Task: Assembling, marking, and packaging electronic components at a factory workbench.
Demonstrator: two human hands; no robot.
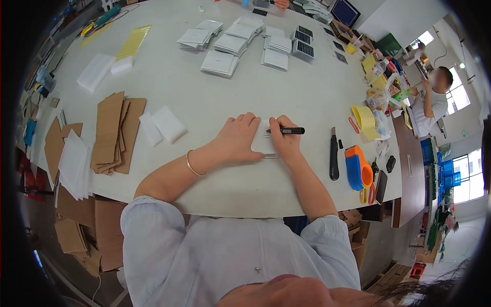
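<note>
In my right hand [284,140] is a black marker pen [293,131], gripped between the fingers with its barrel pointing right. Under and between my hands lies a small white flat piece [263,143], partly hidden, with a few dark marks near its upper right. My left hand [238,137] rests on its left side, fingers stretched out and thumb along the lower edge. The pen's tip is hidden behind my right fingers. A black utility knife [334,156] lies to the right, beside a blue-and-orange tape dispenser [358,169] and a small black cap [340,144].
Cardboard pieces [110,133], white sheets [75,166] and white foam blocks [169,124] lie to the left. Farther back are stacks of white packets [220,62] and dark-panelled pieces [303,48]. Yellow tape rolls [364,123], scissors [371,194] and bags crowd the right edge. Another person [432,102] is beyond.
</note>
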